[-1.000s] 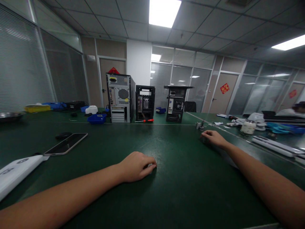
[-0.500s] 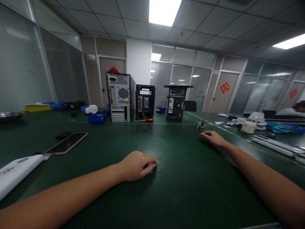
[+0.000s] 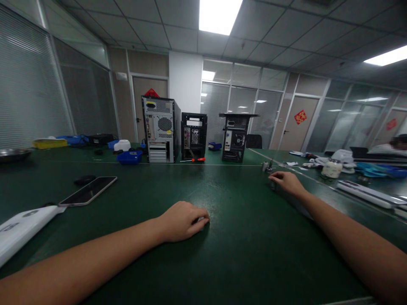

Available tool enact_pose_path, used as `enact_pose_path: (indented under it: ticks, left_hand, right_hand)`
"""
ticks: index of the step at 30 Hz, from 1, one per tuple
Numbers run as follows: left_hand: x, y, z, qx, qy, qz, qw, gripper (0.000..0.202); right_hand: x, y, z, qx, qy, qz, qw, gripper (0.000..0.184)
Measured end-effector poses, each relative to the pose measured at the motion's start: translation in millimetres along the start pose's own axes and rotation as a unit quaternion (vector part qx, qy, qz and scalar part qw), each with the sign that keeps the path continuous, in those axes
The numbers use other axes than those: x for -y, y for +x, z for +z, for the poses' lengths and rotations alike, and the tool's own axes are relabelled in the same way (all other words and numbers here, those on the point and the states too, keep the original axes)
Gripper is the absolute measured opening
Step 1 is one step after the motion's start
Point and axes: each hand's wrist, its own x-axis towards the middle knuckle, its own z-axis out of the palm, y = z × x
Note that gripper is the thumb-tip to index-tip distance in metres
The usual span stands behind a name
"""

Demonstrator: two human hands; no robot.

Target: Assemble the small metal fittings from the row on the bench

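Note:
My left hand [image 3: 182, 221] rests on the green table [image 3: 235, 237] with its fingers curled inward. A small pale bit shows between thumb and fingers, too little to name. Farther off on the right, my right hand [image 3: 288, 183] is closed in a pinch, its fingertips pointing left. Under those fingertips is a small greyish patch; whether it is a held piece or a reflection I cannot make out. Just beyond stand small metal parts [image 3: 264, 166], close to the right hand and apart from it.
Across the back stand a large computer case [image 3: 160, 129], a smaller black case [image 3: 193, 135] and another black case [image 3: 234, 137]. A red-handled screwdriver [image 3: 197, 159] lies before them. At left are a phone [image 3: 89, 190] and a blue bin [image 3: 129, 157]; at right, a jar [image 3: 331, 168].
My right hand has shifted slightly to the right and risen a little, its fingertips now pinched above the table. My left hand stays in place.

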Motion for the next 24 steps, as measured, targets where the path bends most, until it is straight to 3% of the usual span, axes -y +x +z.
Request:
enact_pose_path:
  ticks: [7, 24]
  left_hand:
    - [0.8, -1.0, 0.2, -0.006, -0.003, 0.007, 1.000, 0.025]
    - [-0.8, -0.1, 0.3, -0.001, 0.005, 0.001, 1.000, 0.025]
  right_hand:
    - [-2.1, 1.8, -2.9, -0.044, 0.005, -0.015, 0.999, 0.038]
    - [-8.9, 5.0, 2.0, -0.015, -0.034, -0.098, 0.995, 0.043]
